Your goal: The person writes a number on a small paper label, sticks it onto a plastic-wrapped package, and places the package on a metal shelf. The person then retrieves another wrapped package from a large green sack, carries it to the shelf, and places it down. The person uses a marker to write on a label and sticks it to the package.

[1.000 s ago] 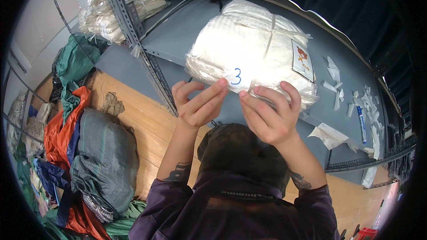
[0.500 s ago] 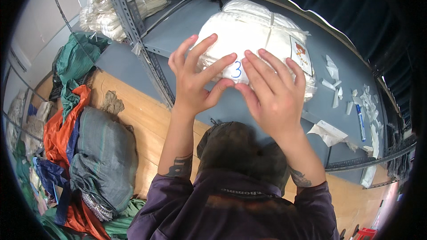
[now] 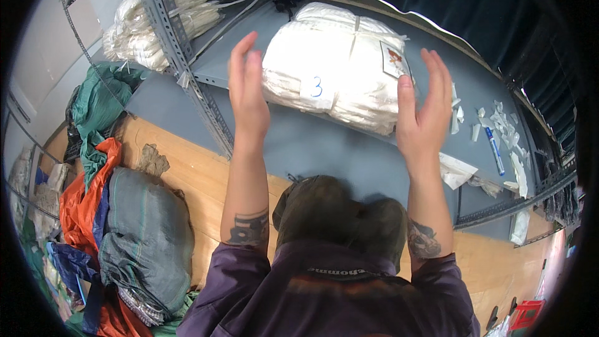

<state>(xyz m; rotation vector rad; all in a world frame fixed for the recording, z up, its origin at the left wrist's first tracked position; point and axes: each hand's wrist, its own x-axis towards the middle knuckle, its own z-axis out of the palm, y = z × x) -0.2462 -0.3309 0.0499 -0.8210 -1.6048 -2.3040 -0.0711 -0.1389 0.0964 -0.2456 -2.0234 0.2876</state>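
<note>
A bulky white bundle [image 3: 312, 50], tied with a pale strap, rests on the grey metal shelf [image 3: 312, 143]. On its near side is a white paper label [image 3: 319, 91] with a blue handwritten mark; a picture card [image 3: 394, 59] lies toward its right end. My left hand [image 3: 248, 90] is raised at the bundle's left end, fingers extended and holding nothing. At the right end my right hand [image 3: 425, 103] is likewise open, thumb and fingers apart. Whether either palm touches the bundle I cannot tell.
Paper scraps [image 3: 508, 128] and a blue marker [image 3: 495, 151] lie on the shelf at right. More white bundles [image 3: 159, 22] sit behind the perforated metal post [image 3: 178, 56]. On the wooden floor at left are a grey-green sack [image 3: 150, 231] and orange sheeting [image 3: 87, 193].
Both hands have left the label and moved apart to the bundle's two ends. The label now shows uncovered. The whole view has shifted slightly.
</note>
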